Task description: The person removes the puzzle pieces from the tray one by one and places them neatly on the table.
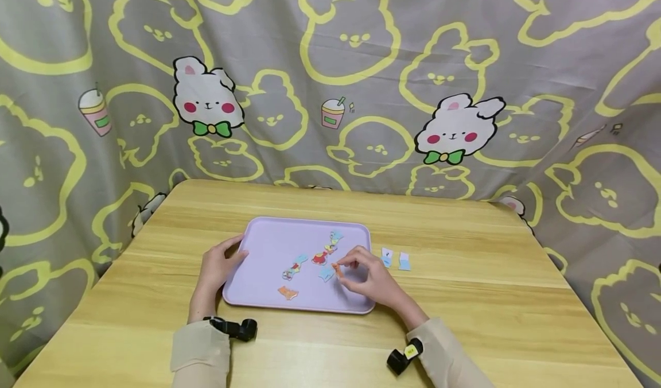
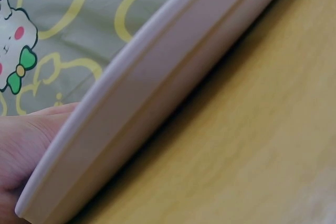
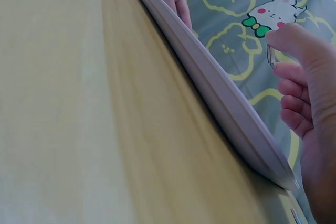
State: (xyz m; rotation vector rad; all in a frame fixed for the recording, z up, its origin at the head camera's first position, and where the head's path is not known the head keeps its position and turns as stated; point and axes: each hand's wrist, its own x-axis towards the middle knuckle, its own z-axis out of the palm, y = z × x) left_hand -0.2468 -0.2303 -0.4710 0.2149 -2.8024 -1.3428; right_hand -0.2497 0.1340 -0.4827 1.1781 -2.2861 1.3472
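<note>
A lilac tray [image 1: 263, 239] lies on the wooden table. My left hand [image 1: 217, 264] holds it by its left edge, thumb at the rim; the left wrist view shows that hand [image 2: 23, 150] partly hidden behind the tray's side wall [image 2: 142, 85]. Over the right part of the tray, my right hand [image 1: 374, 276] pinches a small orange puzzle piece [image 1: 337, 269] between thumb and fingertips. That piece [image 3: 271, 56] appears edge-on in the right wrist view. Just left of it lies a light blue piece [image 1: 326, 273]. Joined colourful pieces [image 1: 320, 257] form a strip above it.
Another joined group [image 1: 295, 267] lies mid-tray, with an orange piece [image 1: 288, 293] near the front rim. Right of the tray, two blue-and-white pieces [image 1: 387, 256] [image 1: 405, 261] rest on the table [image 1: 465, 296]. A patterned grey curtain [image 1: 279, 49] hangs behind the table.
</note>
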